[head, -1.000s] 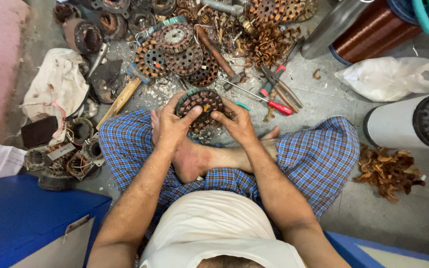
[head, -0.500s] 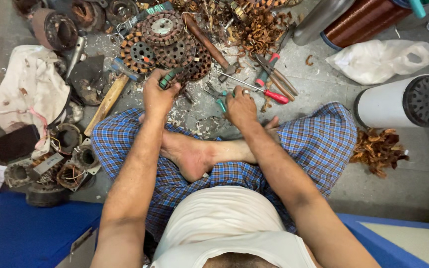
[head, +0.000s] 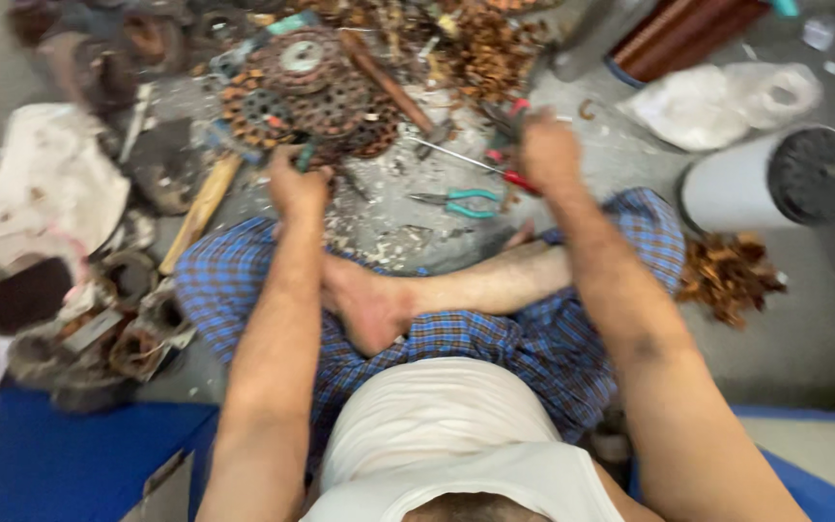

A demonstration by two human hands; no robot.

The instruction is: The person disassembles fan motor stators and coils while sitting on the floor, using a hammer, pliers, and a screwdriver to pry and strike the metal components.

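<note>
A: Rusty motor cores, stacked discs with slotted rims. Location: on the floor just beyond the left hand, touching its fingertips or nearly so. Condition: corroded, some copper wire left in the slots.

B: State of that hand?

A: Curled closed at the edge of the stack, with something small and green-handled showing at the knuckles; too blurred to say what it is or whether it is truly gripped.

B: And the right hand?

A: Closed as well, knuckles up, over a cluster of red-handled tools. Whether it grips one, I cannot tell.

B: Items between the hands?

A: One screwdriver, long shaft, red handle, by the right hand. One pair of pliers, teal grips, lying nearer the body. Grit and wire scraps on the floor.

B: Left of the left hand?

A: One wooden hammer handle, then a white cloth.

B: Risks?

A: In my judgement: bare fingers against sharp slotted rims could be cut; the stack leans unevenly and could slide if pulled from its edge; the bare foot rests close to loose tools and wire ends.
</note>
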